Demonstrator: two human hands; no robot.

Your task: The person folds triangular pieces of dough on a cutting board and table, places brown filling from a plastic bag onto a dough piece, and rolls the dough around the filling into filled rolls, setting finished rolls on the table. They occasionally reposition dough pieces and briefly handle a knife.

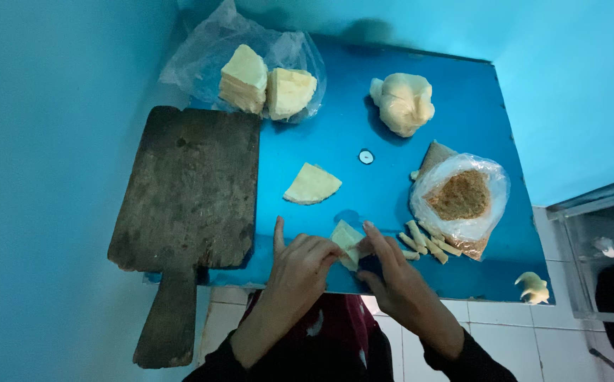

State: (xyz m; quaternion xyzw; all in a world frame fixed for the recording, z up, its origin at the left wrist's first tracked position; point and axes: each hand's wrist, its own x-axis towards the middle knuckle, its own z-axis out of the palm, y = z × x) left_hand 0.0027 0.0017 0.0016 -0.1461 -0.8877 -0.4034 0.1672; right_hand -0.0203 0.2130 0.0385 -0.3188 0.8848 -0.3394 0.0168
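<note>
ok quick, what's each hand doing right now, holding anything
Left hand: closed, fingertips pinching the left edge of the small pastry sheet.
Right hand: closed, pinching the right side of the same pastry sheet.

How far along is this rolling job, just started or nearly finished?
Early on, it seems. Done: a few finished rolls beside the bag of filling. In hand: the left hand and right hand are folding one wrapper. Left: a loose wedge and two wrapper stacks untouched.
</note>
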